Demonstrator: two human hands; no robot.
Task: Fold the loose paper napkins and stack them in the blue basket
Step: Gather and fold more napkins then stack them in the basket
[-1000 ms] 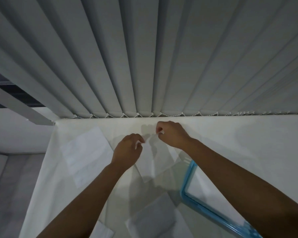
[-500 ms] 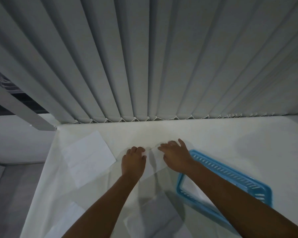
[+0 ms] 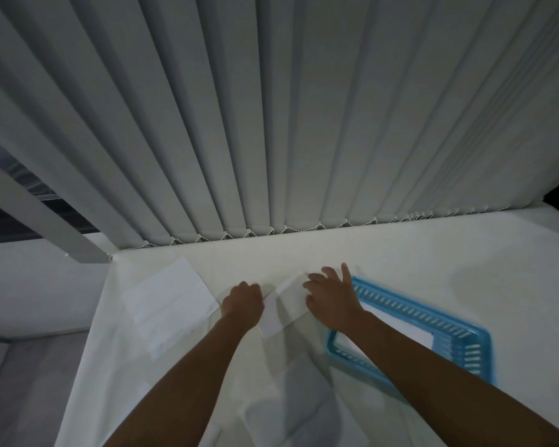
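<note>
Your folded white paper napkin [image 3: 286,304] lies as a narrow, slanted strip on the white-clothed table [image 3: 433,253], directly between your two hands and just left of the basket. Your right hand [image 3: 331,296] lies over its right side with fingers spread and pressing flat. Your left hand [image 3: 242,301] sits at its left long edge with the fingers curled under; the view doesn't show whether they pinch the paper or only rest against it. The hands are apart, with the strip's width between them.

The shallow blue plastic basket with slotted walls [image 3: 410,312] sits to your right, partly under your right forearm. A flat white folded napkin [image 3: 404,329] lies inside it.

Two more sheets wait on the cloth: a large unfolded white napkin [image 3: 168,304] near the far-left corner, and a shadowed loose napkin [image 3: 294,404] closer to you, between your forearms. Pale grey vertical blinds [image 3: 271,124] hang along the table's far edge, and the light is dim.
</note>
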